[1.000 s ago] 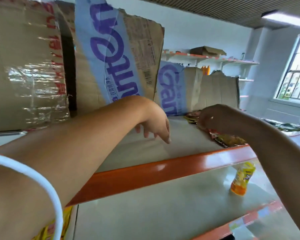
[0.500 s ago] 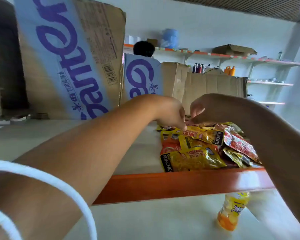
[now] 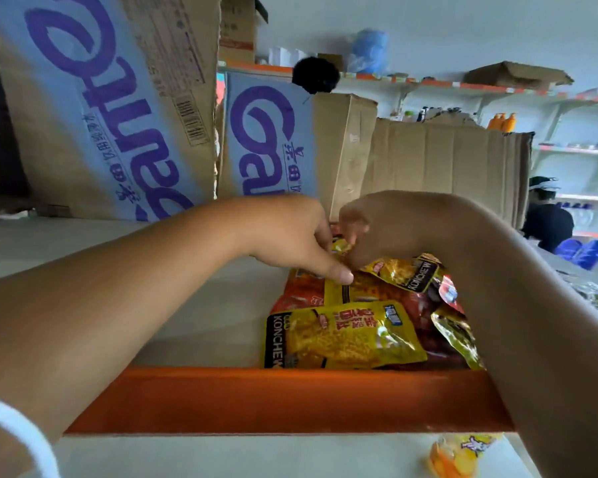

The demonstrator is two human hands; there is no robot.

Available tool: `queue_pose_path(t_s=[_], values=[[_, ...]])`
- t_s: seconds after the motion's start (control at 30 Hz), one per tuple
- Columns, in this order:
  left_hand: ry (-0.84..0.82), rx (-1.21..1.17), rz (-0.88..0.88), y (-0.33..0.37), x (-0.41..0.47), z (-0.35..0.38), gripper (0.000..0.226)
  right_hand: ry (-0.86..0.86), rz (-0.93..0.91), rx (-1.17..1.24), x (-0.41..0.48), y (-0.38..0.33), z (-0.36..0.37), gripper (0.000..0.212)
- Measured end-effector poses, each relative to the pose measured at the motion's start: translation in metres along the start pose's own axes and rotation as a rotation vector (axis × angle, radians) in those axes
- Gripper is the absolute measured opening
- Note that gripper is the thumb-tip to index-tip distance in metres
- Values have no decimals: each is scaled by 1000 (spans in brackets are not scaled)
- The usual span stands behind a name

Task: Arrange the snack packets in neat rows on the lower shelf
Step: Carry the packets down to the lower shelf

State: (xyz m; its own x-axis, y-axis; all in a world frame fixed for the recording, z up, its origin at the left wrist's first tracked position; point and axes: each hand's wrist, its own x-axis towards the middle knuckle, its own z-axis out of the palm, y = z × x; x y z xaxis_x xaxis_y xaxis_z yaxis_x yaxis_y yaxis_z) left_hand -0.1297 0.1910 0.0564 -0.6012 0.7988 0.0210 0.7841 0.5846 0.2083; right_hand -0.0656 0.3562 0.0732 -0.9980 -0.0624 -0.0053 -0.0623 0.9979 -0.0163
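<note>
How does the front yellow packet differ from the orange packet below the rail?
Place: the front packet lies in the pile on the upper shelf, behind the rail; the orange packet sits alone on the lower shelf.
Look: the front packet is yellow with a black KONCHEW band; the orange packet is yellow-orange, blurred, no such band visible.
Both are partly yellow pouches.

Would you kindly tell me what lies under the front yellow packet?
Red packets poke out from beneath the yellow packet at its far and right edges. Whatever else lies under it is covered.
</note>
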Motion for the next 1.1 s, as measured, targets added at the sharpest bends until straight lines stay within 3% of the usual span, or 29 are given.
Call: queue_pose_path(t_s=[0.23, 0.53, 0.63, 0.73, 0.8, 0.93, 1.0, 1.1], values=[[-6, 28, 11, 15, -2, 8, 52, 277, 3, 308, 1, 15, 4, 32], [9, -221, 113, 6, 2, 6, 23, 564, 43, 537, 6, 25, 3, 28], [211, -150, 135, -11, -10, -23, 25, 701, 67, 643, 3, 24, -2, 25], [432, -177, 176, -28, -30, -54, 22, 724, 75, 670, 1, 24, -2, 23], [335, -245, 239, -30, -39, -61, 17, 694, 65, 658, 1, 24, -1, 23], [-355, -115, 153, -14, -36, -39, 28, 621, 34, 639, 0, 23, 1, 22], [-338, -126, 131, -13, -27, -29, 40, 612, 20, 633, 1, 20, 2, 24], [3, -265, 58, -18, -16, -25, 45, 622, 60, 653, 3, 14, 3, 38]])
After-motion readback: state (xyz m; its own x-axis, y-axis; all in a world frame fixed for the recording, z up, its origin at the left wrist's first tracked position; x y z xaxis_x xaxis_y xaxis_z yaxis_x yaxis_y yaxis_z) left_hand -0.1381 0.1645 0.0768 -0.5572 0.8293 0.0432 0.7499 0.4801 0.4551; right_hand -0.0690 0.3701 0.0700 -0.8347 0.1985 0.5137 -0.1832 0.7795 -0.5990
